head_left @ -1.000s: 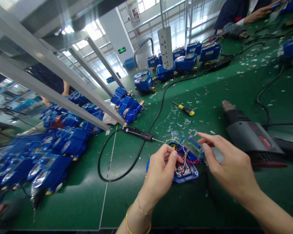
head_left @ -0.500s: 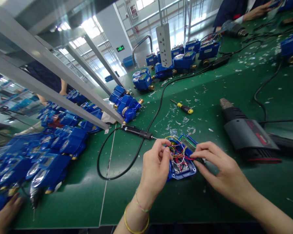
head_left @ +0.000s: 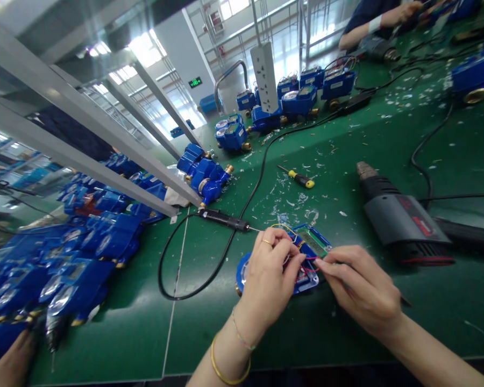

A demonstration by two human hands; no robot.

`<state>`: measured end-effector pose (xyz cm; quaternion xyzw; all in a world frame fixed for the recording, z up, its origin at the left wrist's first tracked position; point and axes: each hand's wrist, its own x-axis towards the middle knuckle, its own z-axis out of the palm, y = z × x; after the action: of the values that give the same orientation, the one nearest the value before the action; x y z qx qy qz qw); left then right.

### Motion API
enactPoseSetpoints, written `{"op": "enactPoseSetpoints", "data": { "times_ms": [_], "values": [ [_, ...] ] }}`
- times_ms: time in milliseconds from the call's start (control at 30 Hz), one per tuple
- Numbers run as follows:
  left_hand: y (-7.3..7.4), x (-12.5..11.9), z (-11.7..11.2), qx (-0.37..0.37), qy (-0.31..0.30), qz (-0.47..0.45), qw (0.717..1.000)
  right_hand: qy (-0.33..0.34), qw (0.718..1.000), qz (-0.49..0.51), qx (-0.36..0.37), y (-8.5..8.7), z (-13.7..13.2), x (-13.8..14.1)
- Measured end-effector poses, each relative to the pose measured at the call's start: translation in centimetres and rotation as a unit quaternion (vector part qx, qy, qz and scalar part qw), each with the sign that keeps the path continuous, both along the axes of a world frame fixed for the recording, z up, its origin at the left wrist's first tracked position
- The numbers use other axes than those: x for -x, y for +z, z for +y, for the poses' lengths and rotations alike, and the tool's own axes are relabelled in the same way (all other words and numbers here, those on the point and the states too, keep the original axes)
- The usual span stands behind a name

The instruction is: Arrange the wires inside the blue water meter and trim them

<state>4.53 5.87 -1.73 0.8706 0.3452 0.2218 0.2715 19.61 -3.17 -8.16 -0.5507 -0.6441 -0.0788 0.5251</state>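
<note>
An opened blue water meter (head_left: 242,271) lies on the green bench, its round body partly behind my left hand. In its casing are a green circuit board (head_left: 312,240) and thin coloured wires. My left hand (head_left: 271,263) is over the casing, thumb and fingers pinched on wires whose ends are hidden. My right hand (head_left: 361,282), at the casing's right side, has its fingertips closed on a red wire (head_left: 312,258). A dark pointed tip (head_left: 405,302) sticks out behind the right hand; the rest of that item is hidden.
A black electric screwdriver (head_left: 223,219) lies left of the meter, its cable looped. Beyond are a yellow-black screwdriver (head_left: 300,178) and plastic scraps. A heat gun (head_left: 405,220) rests at right. Blue meters (head_left: 92,242) crowd the left, beside another person's hand (head_left: 14,357).
My left hand has moved right over the wires, covering more of the casing. My right fingers have closed together on the red wire. The view has shifted slightly.
</note>
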Motion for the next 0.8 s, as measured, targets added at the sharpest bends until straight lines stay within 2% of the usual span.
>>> {"op": "enactPoseSetpoints", "data": {
  "times_ms": [167, 367, 433, 567, 700, 800],
  "values": [
    [0.0, 0.1, -0.7, 0.022, -0.019, -0.044, 0.999, -0.001, 1.000, 0.005, -0.010, 0.0, 0.2, 0.2],
    [0.3, 0.1, -1.3, 0.157, -0.019, 0.014, 0.987, 0.000, 0.999, -0.012, -0.036, 0.3, 0.4, 0.5],
    [0.2, 0.0, -1.4, 0.226, -0.005, 0.021, 0.974, 0.000, 0.999, -0.012, -0.036, 0.4, 0.5, 0.7],
    [0.1, -0.4, -1.4, 0.380, 0.034, -0.023, 0.924, 0.005, 0.999, -0.002, -0.033, 0.4, 0.4, 0.9],
    [0.2, -0.4, -1.4, 0.427, 0.038, -0.054, 0.902, 0.014, 0.999, 0.000, -0.031, 0.3, 0.4, 1.1],
    [0.2, -0.2, -1.4, 0.426, 0.005, -0.060, 0.903, 0.023, 0.999, 0.007, -0.032, 0.3, 0.5, 1.2]
  ]
}}
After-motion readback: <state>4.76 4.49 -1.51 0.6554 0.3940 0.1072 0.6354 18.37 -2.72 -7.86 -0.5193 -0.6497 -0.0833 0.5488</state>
